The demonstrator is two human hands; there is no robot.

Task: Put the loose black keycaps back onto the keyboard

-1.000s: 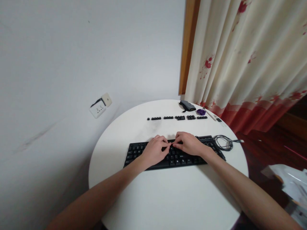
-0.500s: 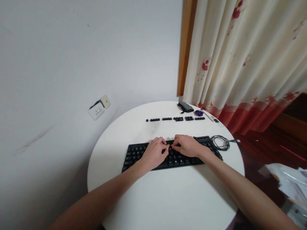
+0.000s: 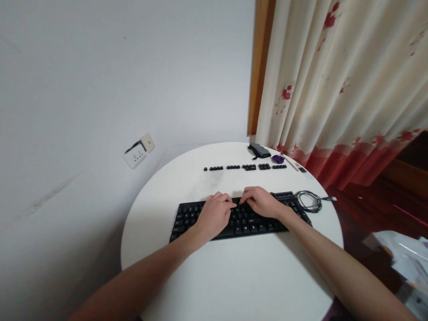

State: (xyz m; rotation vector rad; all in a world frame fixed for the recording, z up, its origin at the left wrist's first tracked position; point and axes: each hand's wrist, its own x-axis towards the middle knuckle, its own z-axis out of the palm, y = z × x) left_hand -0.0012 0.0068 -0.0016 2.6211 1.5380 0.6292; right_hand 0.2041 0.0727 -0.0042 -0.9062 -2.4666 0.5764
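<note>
A black keyboard (image 3: 245, 228) lies on the white round table (image 3: 240, 272). My left hand (image 3: 216, 214) rests over its middle-left keys, the index finger stretched out toward the upper middle rows and the thumb mostly hidden. Just right of that fingertip, my right hand (image 3: 259, 201) is bent with its fingers curled down onto the keys. Whether a small keycap is between those right fingers is hidden. Behind the keyboard, loose black keycaps (image 3: 249, 167) lie in a row of small groups, with a single keycap (image 3: 205, 169) at the left end.
The coiled black cable (image 3: 309, 201) lies at the keyboard's right end, its plug near the table edge. Farther back are a grey pouch (image 3: 260, 150), a purple bundle (image 3: 277, 159) and a thin light stick (image 3: 290, 162). A wall socket (image 3: 135, 155) is left; a curtain (image 3: 334, 89) hangs right.
My left thumb has drawn back under the hand, leaving the index finger stretched out. My right fingertips have shifted slightly and bend down more steeply. The keyboard and loose keycaps keep their arrangement.
</note>
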